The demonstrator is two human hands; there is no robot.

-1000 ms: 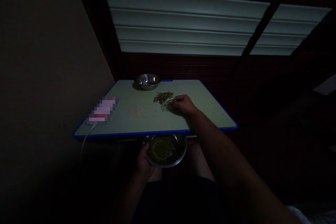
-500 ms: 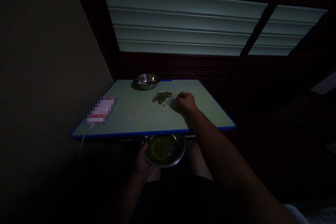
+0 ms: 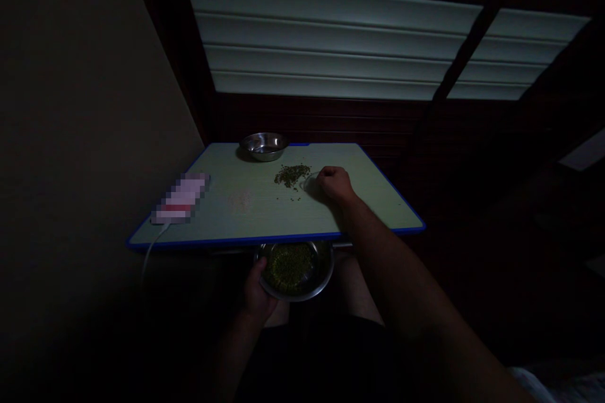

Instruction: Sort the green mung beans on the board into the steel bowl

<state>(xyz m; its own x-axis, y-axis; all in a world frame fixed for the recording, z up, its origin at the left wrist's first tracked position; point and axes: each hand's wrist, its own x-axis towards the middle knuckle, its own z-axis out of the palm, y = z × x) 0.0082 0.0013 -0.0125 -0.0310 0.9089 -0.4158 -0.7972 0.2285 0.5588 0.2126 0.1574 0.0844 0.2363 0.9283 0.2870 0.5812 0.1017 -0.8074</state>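
My left hand (image 3: 259, 293) grips the left rim of a metal bowl (image 3: 309, 295), thumb over the edge, just below the table's front edge. Small green beans (image 3: 289, 266), like mung beans, cover much of the bowl's bottom. On the table, my right hand (image 3: 334, 184) is closed around a clear, round-edged piece (image 3: 309, 181), whose kind I cannot make out. This piece lies at the right side of a loose pile of dark green beans (image 3: 290, 175). A few single beans are scattered in front of the pile.
A second metal bowl (image 3: 263, 147) stands at the table's back left. A blurred-out phone-like thing (image 3: 182, 198) with a white cable (image 3: 149, 252) lies at the left edge. The pale table (image 3: 265, 223) has a blue rim. Behind it rises a dark-framed slatted panel (image 3: 326, 44).
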